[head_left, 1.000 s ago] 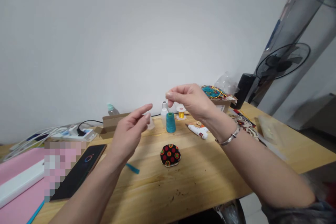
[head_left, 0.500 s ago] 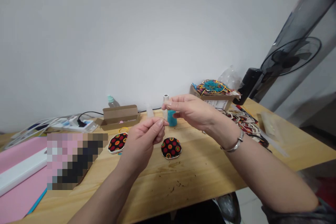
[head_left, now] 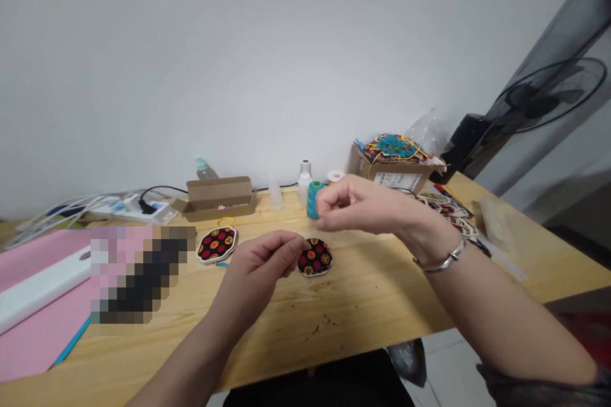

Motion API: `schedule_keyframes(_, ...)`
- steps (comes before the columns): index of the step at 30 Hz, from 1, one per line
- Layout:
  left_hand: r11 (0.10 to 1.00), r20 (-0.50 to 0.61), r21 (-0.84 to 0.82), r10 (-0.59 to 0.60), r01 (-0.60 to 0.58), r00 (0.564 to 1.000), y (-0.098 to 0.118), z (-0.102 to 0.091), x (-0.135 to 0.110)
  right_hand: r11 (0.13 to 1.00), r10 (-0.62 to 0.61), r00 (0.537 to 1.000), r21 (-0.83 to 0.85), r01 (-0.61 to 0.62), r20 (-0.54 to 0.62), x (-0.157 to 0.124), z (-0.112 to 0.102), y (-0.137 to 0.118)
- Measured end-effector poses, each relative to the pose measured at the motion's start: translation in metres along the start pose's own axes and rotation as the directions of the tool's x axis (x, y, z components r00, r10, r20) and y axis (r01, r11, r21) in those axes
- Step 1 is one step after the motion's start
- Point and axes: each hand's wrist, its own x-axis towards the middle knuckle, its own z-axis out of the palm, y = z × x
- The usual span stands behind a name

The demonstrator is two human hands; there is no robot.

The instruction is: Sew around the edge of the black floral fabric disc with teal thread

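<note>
A: What sits on the desk, largest first?
B: The right hand hangs above it, fingers pinched shut, just in front of the upright teal thread spool. The left hand is lower, fingers pinched shut too, tips just beside the round flowered fabric pad lying flat on the wood
A: Anything between the fingers?
B: Too fine to tell. The spool looks light, stiff and easily tipped, so I'd grip its sides. The pad looks soft and light; I'd pinch its edge. Any thread there would be limp and slippery, best nipped near its end
</note>
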Motion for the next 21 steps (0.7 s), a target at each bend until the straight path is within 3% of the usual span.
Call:
schedule_keyframes(6,0.998,0.019,-0.055,-0.027,0.028,0.999,-0.01,-0.002,-0.005,0.915,-0.082,0.953,0.357,0.188,-0.292,0.002,-0.002,0.002)
schedule_keyframes(9,0.995,0.036,-0.083,-0.043,0.046,0.998,-0.013,-0.003,-0.007,0.812,-0.048,0.95,0.542,0.218,-0.309,0.003,0.003,0.005)
schedule_keyframes(12,0.996,0.047,-0.068,-0.049,0.052,0.998,-0.014,-0.003,-0.01,0.711,-0.071,0.964,0.665,0.228,-0.256,0.001,0.009,0.008)
schedule_keyframes(14,0.998,0.04,-0.036,-0.043,0.045,0.998,-0.014,-0.004,-0.011,0.725,-0.094,0.977,0.66,0.2,-0.192,-0.003,0.01,0.008)
schedule_keyframes(18,0.999,0.017,0.037,-0.039,0.038,0.999,-0.016,-0.006,-0.014,0.908,-0.048,0.996,0.412,0.074,-0.073,-0.016,0.01,0.005)
schedule_keyframes(21,0.998,0.005,0.06,-0.038,0.038,0.999,-0.021,-0.007,-0.014,0.973,-0.024,0.994,0.227,0.048,-0.105,-0.023,0.011,0.002)
